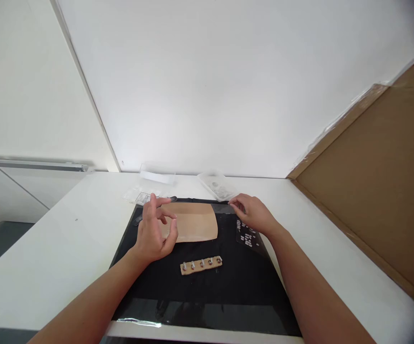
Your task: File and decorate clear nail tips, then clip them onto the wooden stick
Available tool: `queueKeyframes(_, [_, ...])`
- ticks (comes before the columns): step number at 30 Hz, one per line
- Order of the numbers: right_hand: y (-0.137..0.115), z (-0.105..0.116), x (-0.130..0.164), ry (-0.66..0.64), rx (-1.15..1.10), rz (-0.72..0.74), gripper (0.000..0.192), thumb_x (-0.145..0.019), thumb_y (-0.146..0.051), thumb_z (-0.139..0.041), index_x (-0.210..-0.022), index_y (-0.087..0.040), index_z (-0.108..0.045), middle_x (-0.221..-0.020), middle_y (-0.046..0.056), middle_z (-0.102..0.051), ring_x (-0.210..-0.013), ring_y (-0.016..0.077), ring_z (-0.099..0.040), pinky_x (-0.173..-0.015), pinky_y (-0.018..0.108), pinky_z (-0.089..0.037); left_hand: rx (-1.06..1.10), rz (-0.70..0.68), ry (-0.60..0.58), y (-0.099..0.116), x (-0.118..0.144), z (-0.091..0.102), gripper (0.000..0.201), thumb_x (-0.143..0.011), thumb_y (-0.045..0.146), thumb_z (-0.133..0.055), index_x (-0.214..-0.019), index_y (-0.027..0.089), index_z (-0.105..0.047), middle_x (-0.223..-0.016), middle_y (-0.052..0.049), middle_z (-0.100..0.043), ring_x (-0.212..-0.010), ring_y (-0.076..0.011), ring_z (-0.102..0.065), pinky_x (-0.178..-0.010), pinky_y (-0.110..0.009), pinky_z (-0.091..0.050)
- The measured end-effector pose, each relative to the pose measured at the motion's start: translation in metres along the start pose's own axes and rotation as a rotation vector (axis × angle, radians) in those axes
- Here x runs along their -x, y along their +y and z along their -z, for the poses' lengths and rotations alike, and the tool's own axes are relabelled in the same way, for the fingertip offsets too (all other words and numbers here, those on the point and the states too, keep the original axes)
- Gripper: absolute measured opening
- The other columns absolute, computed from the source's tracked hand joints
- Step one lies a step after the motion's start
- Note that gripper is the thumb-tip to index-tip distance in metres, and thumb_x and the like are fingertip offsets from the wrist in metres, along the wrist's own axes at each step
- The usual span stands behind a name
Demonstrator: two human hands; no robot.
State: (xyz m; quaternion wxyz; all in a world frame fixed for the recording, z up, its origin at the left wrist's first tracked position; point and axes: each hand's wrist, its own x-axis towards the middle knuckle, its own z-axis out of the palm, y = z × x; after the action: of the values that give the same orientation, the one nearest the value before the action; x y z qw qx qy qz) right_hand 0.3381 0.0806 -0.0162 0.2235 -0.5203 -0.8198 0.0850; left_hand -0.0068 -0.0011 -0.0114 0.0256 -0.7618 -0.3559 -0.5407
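Centrally, tan sheet [196,220], between both hands

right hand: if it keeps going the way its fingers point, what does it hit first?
The right hand points up-left, toward the far edge of the black mat. Its fingers sit by a dark strip at the tan sheet's far corner, so probably that strip first; the clear plastic tray lies beyond. Depth is unclear.
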Motion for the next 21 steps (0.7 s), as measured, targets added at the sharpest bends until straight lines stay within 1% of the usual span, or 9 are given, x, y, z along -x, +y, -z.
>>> queueKeyframes(2, [0.005,-0.002,0.000,-0.021,-0.015,-0.014,0.024,-0.098,-0.029,-0.049,-0.103,-0.021,-0.071,-0.095,0.005,-0.074,-0.085,0.0210,-0.066,-0.080,0.034,-0.047,-0.024,0.038,0.029,-0.005,0.000,0.000,0.103,-0.087,0.010,-0.063,-0.168,0.024,-0.001,-0.129,-0.018,-0.054,-0.093,-0.0202,-0.068,-0.066,-0.031,-0.059])
queueKeyframes(5, [0.011,-0.004,0.001,-0.031,-0.039,-0.053,0.031,-0.097,-0.018,-0.041,-0.110,-0.021,-0.070,-0.088,0.003,-0.073,-0.079,0.0185,-0.066,-0.078,0.032,-0.047,-0.019,0.064,0.064,-0.011,0.000,0.000,0.103,-0.086,0.010,-0.065,-0.168,0.026,-0.004,-0.126,-0.016,-0.048,-0.098,-0.0228,-0.067,-0.064,-0.032,-0.060])
queueKeyframes(8, [0.012,-0.004,0.003,-0.030,-0.070,-0.088,0.037,-0.091,-0.010,-0.041,-0.118,-0.021,-0.065,-0.093,0.003,-0.072,-0.079,0.0169,-0.064,-0.074,0.029,-0.048,-0.001,0.077,0.083,-0.013,0.000,-0.001,0.102,-0.085,0.009,-0.067,-0.166,0.028,-0.007,-0.123,-0.015,-0.046,-0.101,-0.0242,-0.065,-0.063,-0.033,-0.061])
queueKeyframes(10, [0.010,-0.004,0.005,-0.032,-0.093,-0.093,0.038,-0.089,-0.010,-0.043,-0.118,-0.020,-0.064,-0.096,0.003,-0.072,-0.081,0.0167,-0.065,-0.074,0.029,-0.049,0.007,0.069,0.107,-0.014,0.001,-0.003,0.097,-0.084,0.007,-0.068,-0.162,0.029,-0.013,-0.123,-0.014,-0.046,-0.101,-0.0240,-0.064,-0.062,-0.032,-0.060])
queueKeyframes(12, [0.008,-0.003,0.007,-0.049,-0.115,-0.067,0.033,-0.088,-0.012,-0.046,-0.113,-0.021,-0.066,-0.098,0.004,-0.071,-0.083,0.0175,-0.065,-0.075,0.030,-0.050,0.023,0.037,0.127,-0.015,0.000,-0.005,0.090,-0.083,0.004,-0.068,-0.155,0.031,-0.019,-0.126,-0.014,-0.044,-0.102,-0.0227,-0.063,-0.061,-0.030,-0.060])
queueKeyframes(15, [0.005,-0.004,0.008,-0.101,-0.144,-0.008,0.022,-0.091,-0.022,-0.053,-0.105,-0.021,-0.070,-0.099,0.006,-0.068,-0.080,0.0175,-0.063,-0.074,0.032,-0.050,0.041,-0.013,0.135,-0.016,-0.003,-0.006,0.082,-0.082,-0.001,-0.066,-0.144,0.031,-0.023,-0.128,-0.013,-0.041,-0.103,-0.0211,-0.063,-0.061,-0.028,-0.058])
queueKeyframes(18, [0.007,-0.006,0.008,-0.129,-0.156,0.013,0.020,-0.095,-0.032,-0.057,-0.101,-0.021,-0.072,-0.099,0.006,-0.067,-0.078,0.0170,-0.062,-0.073,0.032,-0.050,0.033,-0.012,0.145,-0.018,-0.005,-0.006,0.074,-0.082,-0.001,-0.066,-0.136,0.030,-0.026,-0.127,-0.012,-0.041,-0.103,-0.0209,-0.062,-0.062,-0.029,-0.059])
queueKeyframes(21, [0.010,-0.008,0.007,-0.142,-0.158,-0.006,0.018,-0.095,-0.035,-0.061,-0.099,-0.023,-0.073,-0.097,0.004,-0.067,-0.079,0.0174,-0.062,-0.074,0.033,-0.050,0.015,0.010,0.152,-0.020,-0.005,-0.005,0.067,-0.084,0.002,-0.066,-0.131,0.029,-0.027,-0.127,-0.012,-0.041,-0.102,-0.0216,-0.063,-0.063,-0.031,-0.060])
